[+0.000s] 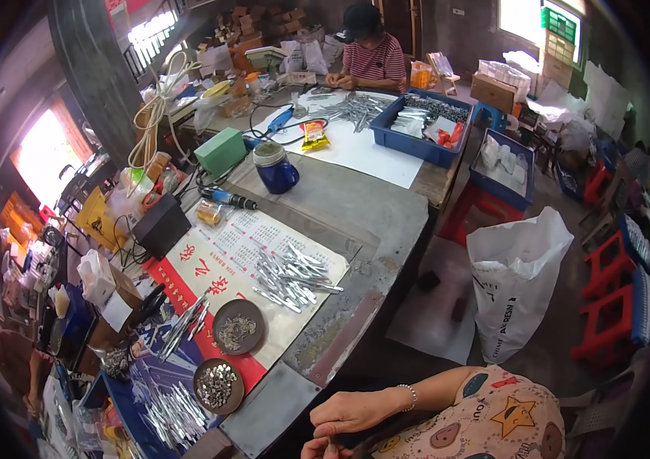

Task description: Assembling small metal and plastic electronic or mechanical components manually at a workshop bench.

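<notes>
My right hand (355, 411), with a beaded bracelet at the wrist, reaches in from the lower right. Its fingers are closed and bent down toward my left hand (326, 448), which the lower edge partly cuts off. The fingers of both hands are pinched close together; whatever lies between them is too small to make out. Just beyond the hands is a bare grey metal plate (275, 409) at the table corner. Nearest on the table stand a round bowl of small shiny metal parts (218, 385) and a second bowl of duller small parts (239, 327).
Slender silver metal pieces (294, 277) lie heaped on a printed calendar sheet (225, 239), with another pile (175, 415) at lower left. Beyond are a blue jar (276, 172), a power tool (229, 198) and a green box (221, 151). A white sack (516, 283) stands right; a co-worker (373, 61) sits across.
</notes>
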`<state>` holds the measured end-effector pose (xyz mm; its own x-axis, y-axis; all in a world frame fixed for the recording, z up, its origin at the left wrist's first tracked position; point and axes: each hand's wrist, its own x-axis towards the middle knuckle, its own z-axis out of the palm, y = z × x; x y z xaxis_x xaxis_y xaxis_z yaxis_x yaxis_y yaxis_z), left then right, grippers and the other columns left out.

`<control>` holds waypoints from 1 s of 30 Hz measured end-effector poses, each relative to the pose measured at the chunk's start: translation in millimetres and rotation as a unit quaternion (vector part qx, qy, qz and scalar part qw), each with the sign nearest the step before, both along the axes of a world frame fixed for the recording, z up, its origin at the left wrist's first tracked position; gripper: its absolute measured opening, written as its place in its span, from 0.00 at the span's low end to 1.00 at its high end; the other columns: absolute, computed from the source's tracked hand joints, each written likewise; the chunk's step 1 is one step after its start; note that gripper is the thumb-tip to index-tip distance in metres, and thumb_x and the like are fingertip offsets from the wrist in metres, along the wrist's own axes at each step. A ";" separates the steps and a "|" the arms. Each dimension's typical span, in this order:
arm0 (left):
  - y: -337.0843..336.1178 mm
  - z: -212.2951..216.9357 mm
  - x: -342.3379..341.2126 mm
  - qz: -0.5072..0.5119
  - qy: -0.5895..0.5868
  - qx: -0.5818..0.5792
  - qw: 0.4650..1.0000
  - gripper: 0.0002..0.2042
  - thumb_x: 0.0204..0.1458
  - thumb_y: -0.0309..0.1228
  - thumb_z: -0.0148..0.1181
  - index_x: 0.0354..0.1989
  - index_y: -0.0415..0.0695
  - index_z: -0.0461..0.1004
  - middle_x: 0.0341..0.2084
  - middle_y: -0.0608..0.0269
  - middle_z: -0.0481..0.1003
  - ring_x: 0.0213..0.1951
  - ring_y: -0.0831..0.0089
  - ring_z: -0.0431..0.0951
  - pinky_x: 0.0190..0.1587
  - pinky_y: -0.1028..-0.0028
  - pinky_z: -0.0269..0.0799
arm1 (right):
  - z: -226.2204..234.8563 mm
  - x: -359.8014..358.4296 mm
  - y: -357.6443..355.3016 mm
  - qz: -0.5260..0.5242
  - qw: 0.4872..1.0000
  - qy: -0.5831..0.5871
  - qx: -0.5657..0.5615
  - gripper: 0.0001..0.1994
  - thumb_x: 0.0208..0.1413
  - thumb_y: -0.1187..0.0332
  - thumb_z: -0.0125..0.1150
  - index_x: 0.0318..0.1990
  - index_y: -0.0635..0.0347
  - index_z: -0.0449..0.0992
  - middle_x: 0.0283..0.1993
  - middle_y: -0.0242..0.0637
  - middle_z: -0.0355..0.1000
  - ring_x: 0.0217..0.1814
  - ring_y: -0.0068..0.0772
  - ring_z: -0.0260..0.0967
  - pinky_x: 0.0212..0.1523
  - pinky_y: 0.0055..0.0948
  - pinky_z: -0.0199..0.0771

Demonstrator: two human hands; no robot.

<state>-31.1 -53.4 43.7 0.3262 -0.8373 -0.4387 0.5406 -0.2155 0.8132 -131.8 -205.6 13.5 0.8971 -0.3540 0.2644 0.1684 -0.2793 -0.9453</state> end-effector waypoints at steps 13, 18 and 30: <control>-11.2 4.4 -13.8 -0.024 -0.023 0.010 0.999 0.02 0.57 0.25 0.53 0.37 0.43 0.68 0.23 0.67 0.71 0.19 0.84 0.68 0.18 0.87 0.57 | -9.7 -18.7 -2.2 -0.003 0.998 0.001 -0.062 0.19 0.63 0.57 0.43 0.26 0.63 0.64 0.26 0.46 0.64 0.29 0.54 0.64 0.27 0.40 0.64; -12.0 4.4 -14.1 -0.023 -0.001 0.005 1.000 0.01 0.58 0.24 0.52 0.36 0.44 0.68 0.23 0.69 0.70 0.18 0.86 0.66 0.18 0.87 0.55 | -11.0 -15.2 6.8 -0.036 0.994 0.008 -0.107 0.17 0.63 0.58 0.43 0.27 0.61 0.65 0.26 0.44 0.64 0.29 0.52 0.65 0.26 0.40 0.66; -2.0 -4.6 23.4 -0.109 -0.024 -0.099 0.989 0.08 0.57 0.21 0.49 0.45 0.35 0.67 0.27 0.66 0.71 0.25 0.86 0.68 0.26 0.86 0.64 | 27.1 -4.4 -32.9 -0.023 0.989 0.056 0.132 0.18 0.60 0.63 0.41 0.25 0.67 0.71 0.27 0.37 0.69 0.24 0.24 0.64 0.26 0.22 0.66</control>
